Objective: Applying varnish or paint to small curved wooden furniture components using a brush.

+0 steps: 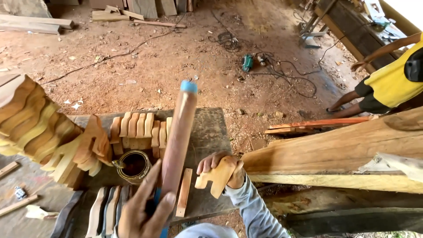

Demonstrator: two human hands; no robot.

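My left hand [143, 211] is wrapped loosely round the lower end of a long brush handle [177, 141], thumb and forefinger spread along its shaft; the handle rises away from me, its blue tip [188, 86] at the far end. My right hand [222, 169] is closed on a small carved wooden piece [219, 176], fingers curled over its top edge and thumb behind, holding it just to the right of the handle. Between my hands a thin wooden strip [184, 192] lies flat on the bench [207, 132]. Just left of the handle, beyond my left hand, stands an open tin [133, 166] of dark liquid. Past it a row of carved pieces [140, 128] stands on edge, and a bigger stack [42, 128] rises far to my left. A thick plank [339, 150] lies right of my right hand.
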